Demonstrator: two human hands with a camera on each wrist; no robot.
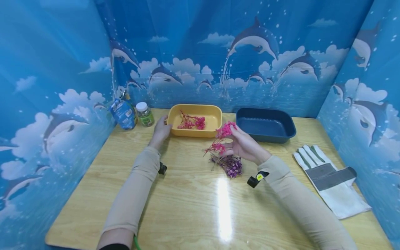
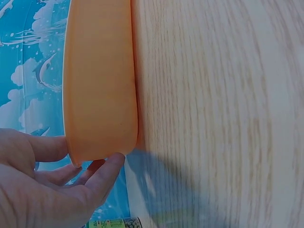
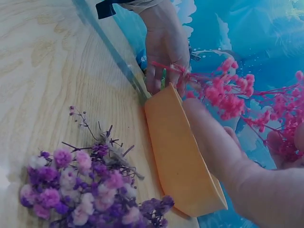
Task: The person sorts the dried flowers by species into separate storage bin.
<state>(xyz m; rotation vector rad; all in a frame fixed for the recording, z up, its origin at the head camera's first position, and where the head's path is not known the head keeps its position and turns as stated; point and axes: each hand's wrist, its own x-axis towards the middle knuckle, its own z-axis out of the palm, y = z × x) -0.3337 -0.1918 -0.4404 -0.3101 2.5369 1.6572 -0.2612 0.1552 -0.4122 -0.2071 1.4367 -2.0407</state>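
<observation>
A yellow plastic basin (image 1: pixel 195 133) stands at the back of the table with pink dried flowers (image 1: pixel 197 122) lying inside. At its left end my left hand (image 1: pixel 161 129) grips it; the left wrist view shows the thumb at the rim and the fingertips against the end wall. My right hand (image 1: pixel 245 143) holds a sprig of pink dried flowers (image 1: pixel 226 130) by the front right corner of the basin, stems hanging down to the left. Below that hand, a bunch of purple dried flowers (image 3: pixel 88 187) lies on the wood.
A dark blue basin (image 1: pixel 265 130) stands right of the yellow one. White and grey work gloves (image 1: pixel 331 182) lie at the right edge. At the back left are a white-capped jar (image 1: pixel 145 114) and a blue pouch (image 1: pixel 123 114). A dolphin-print curtain (image 1: pixel 193 52) encloses the table.
</observation>
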